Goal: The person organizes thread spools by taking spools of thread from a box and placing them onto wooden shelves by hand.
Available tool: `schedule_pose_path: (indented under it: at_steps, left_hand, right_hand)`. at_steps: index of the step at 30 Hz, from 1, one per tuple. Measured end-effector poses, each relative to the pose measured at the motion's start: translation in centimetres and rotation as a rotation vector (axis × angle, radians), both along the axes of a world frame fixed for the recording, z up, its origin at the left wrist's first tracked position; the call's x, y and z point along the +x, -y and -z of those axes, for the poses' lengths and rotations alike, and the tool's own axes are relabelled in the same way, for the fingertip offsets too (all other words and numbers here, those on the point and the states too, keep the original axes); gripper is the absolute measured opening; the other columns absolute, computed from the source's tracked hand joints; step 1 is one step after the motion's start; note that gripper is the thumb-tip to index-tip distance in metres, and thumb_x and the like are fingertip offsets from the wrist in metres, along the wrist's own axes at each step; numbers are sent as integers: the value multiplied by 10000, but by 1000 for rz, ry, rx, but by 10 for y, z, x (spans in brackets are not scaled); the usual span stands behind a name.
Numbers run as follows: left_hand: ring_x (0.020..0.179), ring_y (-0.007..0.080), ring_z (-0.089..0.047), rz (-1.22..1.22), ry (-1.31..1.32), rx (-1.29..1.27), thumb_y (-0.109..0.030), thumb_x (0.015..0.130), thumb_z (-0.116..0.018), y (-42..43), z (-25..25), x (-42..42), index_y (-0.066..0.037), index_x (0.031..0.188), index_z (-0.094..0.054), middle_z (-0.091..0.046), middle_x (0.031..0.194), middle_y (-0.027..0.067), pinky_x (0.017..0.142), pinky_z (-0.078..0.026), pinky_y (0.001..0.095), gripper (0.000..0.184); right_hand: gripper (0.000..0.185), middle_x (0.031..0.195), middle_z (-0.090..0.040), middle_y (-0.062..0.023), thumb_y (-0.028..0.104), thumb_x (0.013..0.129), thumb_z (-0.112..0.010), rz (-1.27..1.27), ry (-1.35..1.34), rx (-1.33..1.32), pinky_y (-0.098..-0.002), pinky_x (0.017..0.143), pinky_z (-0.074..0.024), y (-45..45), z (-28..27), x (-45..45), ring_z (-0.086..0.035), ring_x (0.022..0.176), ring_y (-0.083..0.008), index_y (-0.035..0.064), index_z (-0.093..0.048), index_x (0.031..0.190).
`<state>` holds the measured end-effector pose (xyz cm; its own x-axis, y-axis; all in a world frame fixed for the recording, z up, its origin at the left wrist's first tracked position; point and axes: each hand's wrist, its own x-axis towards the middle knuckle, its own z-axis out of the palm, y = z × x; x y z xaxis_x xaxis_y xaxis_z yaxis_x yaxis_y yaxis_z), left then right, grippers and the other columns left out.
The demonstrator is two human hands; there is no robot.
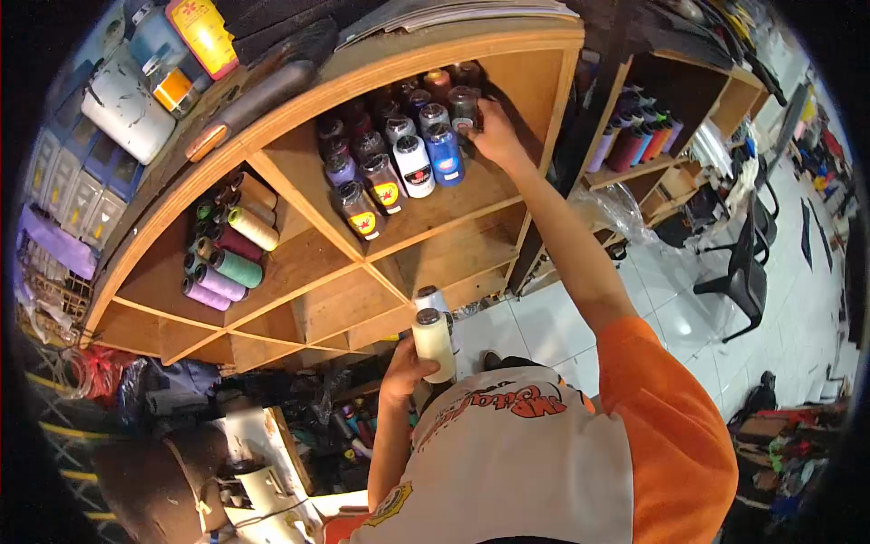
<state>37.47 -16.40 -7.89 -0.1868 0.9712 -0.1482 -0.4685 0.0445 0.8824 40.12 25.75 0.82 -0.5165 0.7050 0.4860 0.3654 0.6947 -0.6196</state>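
Note:
My left hand (pixel 407 370) is closed around a cream thread spool (pixel 435 343) with a dark top, held upright below the shelf. A whitish spool (pixel 430 296) shows just behind it; whether the same hand holds it too is hard to see. My right hand (pixel 497 136) reaches into the upper compartment, its fingers closed about a dark spool (pixel 463 111) at the right end of the group. Close to that hand stand a blue spool (pixel 444 156), a white spool with a label (pixel 414 168) and brown spools with yellow labels (pixel 364 220).
A wooden shelf (pixel 313 204) with compartments spans the view. Green, purple and yellow spools (pixel 237 269) lie in its left compartment. More spools (pixel 634 136) stand in another shelf at right. A black chair (pixel 745 272) is on the tiled floor, and a sewing machine (pixel 267 490) is at lower left.

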Motion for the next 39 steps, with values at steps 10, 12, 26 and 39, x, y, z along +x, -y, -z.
schedule_pose_path:
  at_steps: [10, 12, 26, 39]
  left_hand:
    - [1006, 232, -569, -205, -29, 0, -290, 614, -774, 4, 10, 31, 46, 1209, -526, -601, 1082, 114, 911, -430, 369, 726]
    - [997, 231, -572, -226, -32, 4, -294, 617, -776, 3, 9, 35, 45, 1209, -526, -603, 1078, 111, 905, -434, 368, 726]
    - [1046, 246, -580, -130, 76, 246, -257, 557, -815, -63, -43, 25, 59, 1222, -507, -595, 1148, 142, 938, -427, 368, 798]
    - [1027, 217, -578, -24, -4, 310, -234, 624, -777, -111, -46, 23, 30, 1190, -552, -589, 1158, 115, 911, -437, 349, 663]
  right_hand:
    - [667, 1353, -428, -242, 216, 787, -685, -134, -35, 11, -397, 1060, -321, -18, 3, -15, -397, 1273, -363, -28, -389, 1333]
    - [664, 1326, -461, -240, 221, 790, -687, -132, -21, 46, -395, 1051, -332, -24, 7, -20, -424, 1251, -371, -23, -392, 1333]
    - [384, 942, -644, -88, 159, 805, -684, -732, 5, -825, -283, 717, -516, 161, 11, 130, -621, 830, -136, -27, -576, 1123]
    - [554, 1044, -646, -135, 95, 681, -740, -394, -146, -781, -336, 823, -517, 162, -15, 144, -631, 946, -199, -45, -537, 1177]
